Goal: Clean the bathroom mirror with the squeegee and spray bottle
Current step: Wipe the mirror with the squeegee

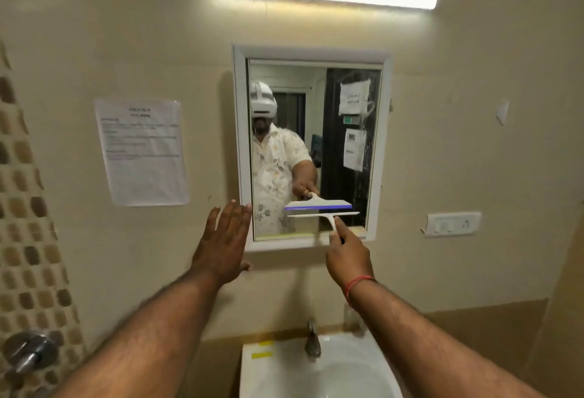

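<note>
No spray bottle shows and the print on the one wall notice [142, 151] is too blurred to read, while the right hand [347, 255] grips the single squeegee [322, 215] low against the mirror [341, 151] and the left hand [224, 239] lies flat, fingers spread, beside its frame.

Mirror [316, 132] upper and middle glass unobstructed; squeegee [325, 215] blade lies across lower right of glass, held by right hand [347, 252] just below. Left hand [226, 239] spread flat over wall at mirror frame's lower left edge (fingertips reach frame), blocking that corner. Paper notice [142, 151] flat on wall, left of centre. Switch plate [453, 223] juts out right of mirror. Tap [313, 339] rises at sink [271, 375] rim, bottom centre, between forearms. Bare wall wide open upper left and right.
</note>
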`<state>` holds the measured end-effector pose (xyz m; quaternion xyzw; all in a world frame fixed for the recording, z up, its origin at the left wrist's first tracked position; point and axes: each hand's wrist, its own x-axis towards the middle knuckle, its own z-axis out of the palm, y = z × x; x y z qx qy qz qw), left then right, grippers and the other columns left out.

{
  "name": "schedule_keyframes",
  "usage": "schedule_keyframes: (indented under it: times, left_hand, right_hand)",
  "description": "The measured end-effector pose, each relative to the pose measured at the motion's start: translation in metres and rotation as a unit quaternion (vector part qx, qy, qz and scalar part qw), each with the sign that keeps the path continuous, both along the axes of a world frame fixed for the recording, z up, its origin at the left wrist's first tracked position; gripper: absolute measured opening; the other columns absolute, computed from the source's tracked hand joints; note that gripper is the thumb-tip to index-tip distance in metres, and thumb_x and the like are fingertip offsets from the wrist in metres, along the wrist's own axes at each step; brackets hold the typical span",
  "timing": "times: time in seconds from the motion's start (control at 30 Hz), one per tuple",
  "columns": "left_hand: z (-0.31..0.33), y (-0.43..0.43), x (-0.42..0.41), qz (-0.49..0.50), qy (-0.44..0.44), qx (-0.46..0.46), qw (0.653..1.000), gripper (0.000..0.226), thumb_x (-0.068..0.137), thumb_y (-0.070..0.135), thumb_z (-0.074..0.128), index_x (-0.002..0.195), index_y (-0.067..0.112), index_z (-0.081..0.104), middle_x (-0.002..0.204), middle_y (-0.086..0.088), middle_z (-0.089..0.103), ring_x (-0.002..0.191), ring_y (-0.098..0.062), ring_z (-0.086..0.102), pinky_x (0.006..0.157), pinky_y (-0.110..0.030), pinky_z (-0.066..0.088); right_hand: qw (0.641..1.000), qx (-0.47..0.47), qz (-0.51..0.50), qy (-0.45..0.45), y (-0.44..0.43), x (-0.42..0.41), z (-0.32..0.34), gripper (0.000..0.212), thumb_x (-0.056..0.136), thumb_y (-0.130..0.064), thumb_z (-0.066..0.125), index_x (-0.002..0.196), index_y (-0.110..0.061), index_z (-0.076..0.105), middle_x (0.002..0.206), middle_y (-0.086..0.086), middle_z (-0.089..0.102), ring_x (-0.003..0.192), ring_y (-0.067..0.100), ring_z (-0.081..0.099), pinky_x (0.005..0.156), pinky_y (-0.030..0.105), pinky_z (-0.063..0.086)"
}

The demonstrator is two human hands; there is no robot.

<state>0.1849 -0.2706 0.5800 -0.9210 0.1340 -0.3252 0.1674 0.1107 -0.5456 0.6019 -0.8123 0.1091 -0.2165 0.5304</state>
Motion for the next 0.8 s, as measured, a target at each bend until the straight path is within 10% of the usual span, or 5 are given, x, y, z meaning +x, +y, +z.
schedule_keyframes:
  times: [0.27, 0.8]
  left_hand:
    - [0.127, -0.012, 0.007, 0.013, -0.071, -0.023, 0.997, 0.160, 0.078, 0.085, 0.076, 0.170, 0.003, -0.026, 0.183, -0.021, -0.022, 0.171, -0.040, -0.016, 0.137, -0.060, -0.002]
    - [0.282, -0.019, 0.008, 0.063, -0.075, -0.072, 0.993, 0.164, 0.079, 0.066, 0.090, 0.163, 0.004, -0.036, 0.171, -0.017, -0.044, 0.167, -0.035, -0.029, 0.135, -0.048, -0.017]
  right_hand:
    - [0.992, -0.027, 0.003, -0.126, -0.017, 0.004, 0.115, 0.045, 0.114, -0.037, 0.045, 0.158, -0.045, 0.049, 0.128, -0.003, 0.073, 0.107, 0.020, 0.068, 0.104, 0.046, 0.058]
    - [0.970, -0.047, 0.019, -0.239, -0.029, 0.019, 0.264, 0.044, 0.115, -0.032, 0.045, 0.159, -0.033, 0.050, 0.147, 0.001, 0.065, 0.097, 0.004, 0.059, 0.087, 0.021, 0.051]
